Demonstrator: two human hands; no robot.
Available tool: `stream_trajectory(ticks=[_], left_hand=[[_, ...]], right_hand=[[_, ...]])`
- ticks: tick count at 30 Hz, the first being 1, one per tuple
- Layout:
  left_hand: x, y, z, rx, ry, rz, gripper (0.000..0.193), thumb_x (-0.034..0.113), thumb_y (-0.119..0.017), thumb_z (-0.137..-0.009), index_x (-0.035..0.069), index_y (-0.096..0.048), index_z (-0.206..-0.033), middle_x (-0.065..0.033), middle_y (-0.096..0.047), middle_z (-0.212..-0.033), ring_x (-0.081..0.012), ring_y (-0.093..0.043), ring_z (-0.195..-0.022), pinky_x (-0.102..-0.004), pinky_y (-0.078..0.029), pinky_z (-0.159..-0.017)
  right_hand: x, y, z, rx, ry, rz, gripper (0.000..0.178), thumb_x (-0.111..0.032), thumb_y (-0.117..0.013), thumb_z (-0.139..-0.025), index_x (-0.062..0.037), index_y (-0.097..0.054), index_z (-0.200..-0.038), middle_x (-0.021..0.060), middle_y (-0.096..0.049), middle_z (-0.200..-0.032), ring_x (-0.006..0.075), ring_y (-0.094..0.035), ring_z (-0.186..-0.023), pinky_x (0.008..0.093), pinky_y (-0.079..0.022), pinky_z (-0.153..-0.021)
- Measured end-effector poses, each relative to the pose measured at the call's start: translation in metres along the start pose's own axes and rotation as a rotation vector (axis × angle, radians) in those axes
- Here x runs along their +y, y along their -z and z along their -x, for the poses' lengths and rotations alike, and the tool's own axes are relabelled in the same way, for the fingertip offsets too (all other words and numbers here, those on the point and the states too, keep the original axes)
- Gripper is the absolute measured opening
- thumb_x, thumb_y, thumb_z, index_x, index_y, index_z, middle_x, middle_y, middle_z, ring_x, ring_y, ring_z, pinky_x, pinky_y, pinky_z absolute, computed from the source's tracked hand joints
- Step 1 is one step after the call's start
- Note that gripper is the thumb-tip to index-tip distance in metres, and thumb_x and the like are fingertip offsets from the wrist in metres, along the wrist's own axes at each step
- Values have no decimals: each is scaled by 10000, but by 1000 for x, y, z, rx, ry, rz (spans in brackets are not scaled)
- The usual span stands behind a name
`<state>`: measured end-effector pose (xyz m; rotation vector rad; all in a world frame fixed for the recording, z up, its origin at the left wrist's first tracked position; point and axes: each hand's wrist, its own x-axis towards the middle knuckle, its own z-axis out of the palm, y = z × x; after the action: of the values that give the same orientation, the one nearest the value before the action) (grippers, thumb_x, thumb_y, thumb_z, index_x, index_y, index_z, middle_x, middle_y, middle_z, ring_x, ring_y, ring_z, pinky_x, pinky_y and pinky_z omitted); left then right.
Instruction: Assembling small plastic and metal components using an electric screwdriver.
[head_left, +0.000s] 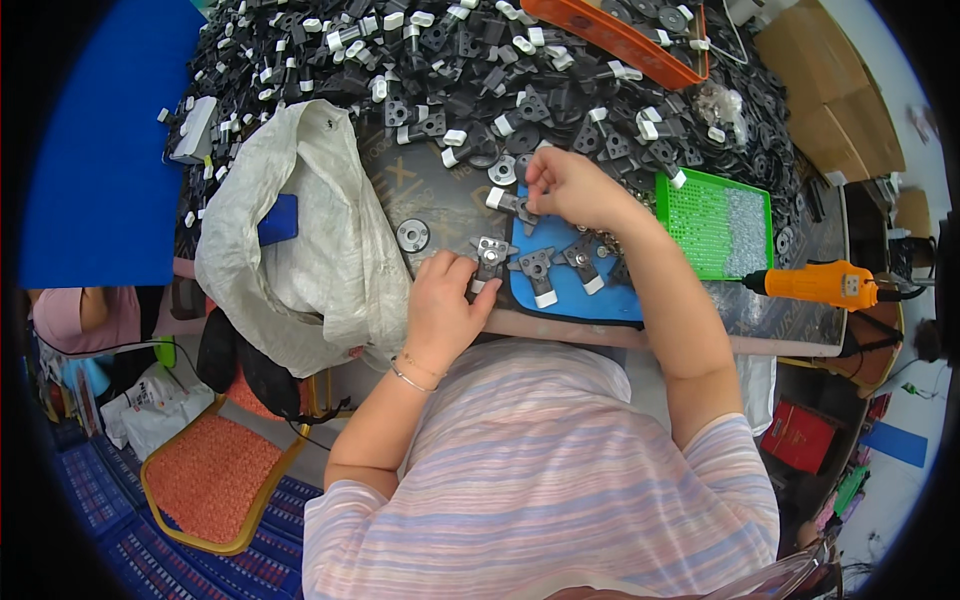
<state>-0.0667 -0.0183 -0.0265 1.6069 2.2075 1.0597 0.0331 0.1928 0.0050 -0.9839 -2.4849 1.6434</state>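
My left hand rests at the front of the table. Its thumb and fingers close around the lower end of a black bracket-like part with a round metal disc on top. My right hand is above the blue mat, its fingers pinched together; what they hold, if anything, is hidden. Just under those fingers lies a black part with a white end. Two similar black parts, one on the left and one on the right, lie on the mat with their white ends toward me.
A big heap of black and white parts covers the back. An orange basket stands in it. At right are a green tray of small clear pieces and an orange electric screwdriver. Left of my hand sit a round disc and a white woven sack.
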Motion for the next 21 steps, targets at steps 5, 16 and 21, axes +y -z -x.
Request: stream_trajectory(ticks=[5, 16, 21], left_hand=[[-2, -1, 0, 0, 2, 11, 231, 168, -726, -698, 4, -594, -795, -132, -535, -816, -325, -517, -789, -393, -444, -691], [1, 1, -1, 7, -8, -6, 225, 133, -747, -691, -2, -602, -798, -124, -554, -806, -306, -546, -779, -371, -453, -687], [0, 1, -1, 8, -11, -4, 227, 136, -750, -691, -1, -599, -791, -119, -551, -799, -303, -542, -773, -370, -450, -681]], right_hand=[[-13, -4, 0, 94, -22, 215, 305, -22, -715, -667, -13, -512, -895, 64, -645, -723, 165, -618, -687, 296, -465, -618], [-16, -6, 0, 136, -33, 268, 321, -37, -722, -655, -17, -508, -892, 66, -643, -729, 203, -626, -703, 322, -467, -621], [-15, -1, 4, 212, 8, 232, 309, -39, -711, -668, -19, -512, -903, 76, -642, -740, 209, -628, -719, 328, -475, -639]])
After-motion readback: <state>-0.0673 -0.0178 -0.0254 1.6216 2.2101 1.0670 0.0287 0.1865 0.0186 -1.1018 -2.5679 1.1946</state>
